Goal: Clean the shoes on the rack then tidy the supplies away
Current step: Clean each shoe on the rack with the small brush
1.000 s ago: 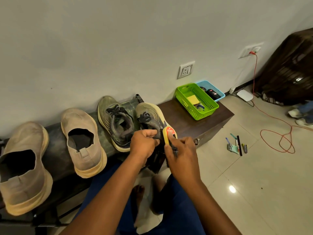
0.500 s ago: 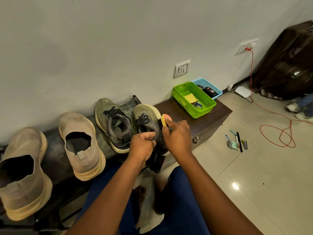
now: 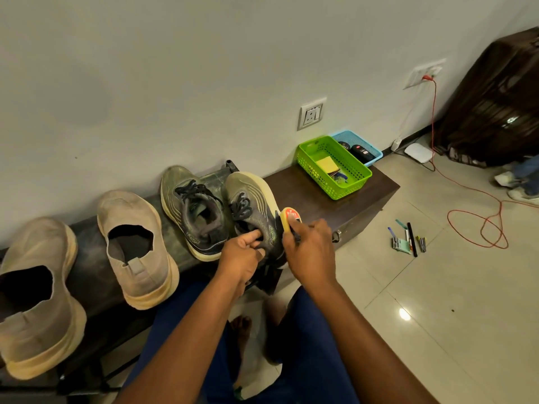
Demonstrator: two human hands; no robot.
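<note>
The left hand [image 3: 243,253] grips the heel collar of the olive-green laced running shoe with a cream sole [image 3: 250,211], which is tilted on the dark rack [image 3: 87,275]. The right hand [image 3: 310,252] holds a round yellow shoe-polish sponge with a red label [image 3: 288,218] against its side. I judge the cleaning is in an early stage: the second olive shoe [image 3: 192,211] and the two beige slip-on shoes [image 3: 134,246] look dusty, and the green plastic basket [image 3: 334,166] waits for the supplies
</note>
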